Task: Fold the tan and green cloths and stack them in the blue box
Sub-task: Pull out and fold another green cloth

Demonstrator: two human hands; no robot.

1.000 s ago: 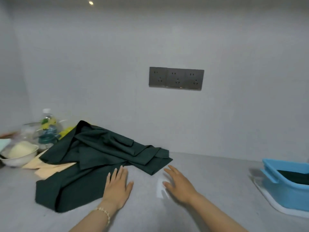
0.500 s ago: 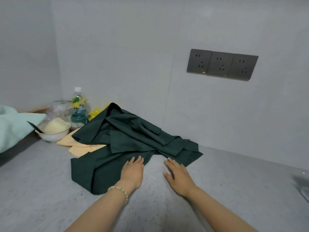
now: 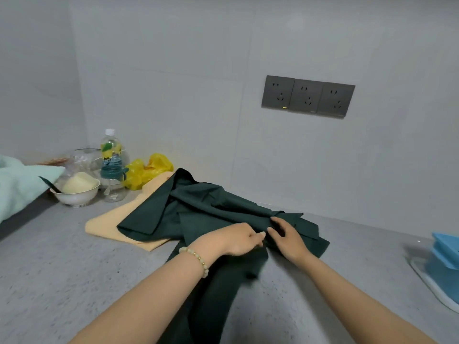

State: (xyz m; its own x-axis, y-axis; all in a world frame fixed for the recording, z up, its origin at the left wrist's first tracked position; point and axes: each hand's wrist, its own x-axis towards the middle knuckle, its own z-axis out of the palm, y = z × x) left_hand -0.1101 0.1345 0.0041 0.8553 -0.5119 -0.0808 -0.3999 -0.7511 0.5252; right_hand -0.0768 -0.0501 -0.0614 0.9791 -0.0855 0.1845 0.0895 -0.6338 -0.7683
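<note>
L grip, a bare hand w/ a bead bracelet at the wrist, has its fingers curled into the green cloth near the cloth's middle. R grip sits just beside it, thumb & fingers pinched round a raised ridge of the same fabric. The two sets of fingertips nearly meet.

The green cloth is not folded. It lies rumpled in a heap on the grey table, w/ one long tail running toward the person under the L forearm. Its left part lies over the tan cloth, which pokes out flat on that side.

Well right of the green cloth, at the frame edge, the blue box stands on a white tray; its inside can't be seen.

Past the green cloth's left end, by the wall: yellow plastic bag, water bottle, clear jar w/ teal lid, white bowl w/ pale contents & a dark spoon. Farther left, a pale green towel. On the wall above the green cloth, 3 grey sockets in a row.
</note>
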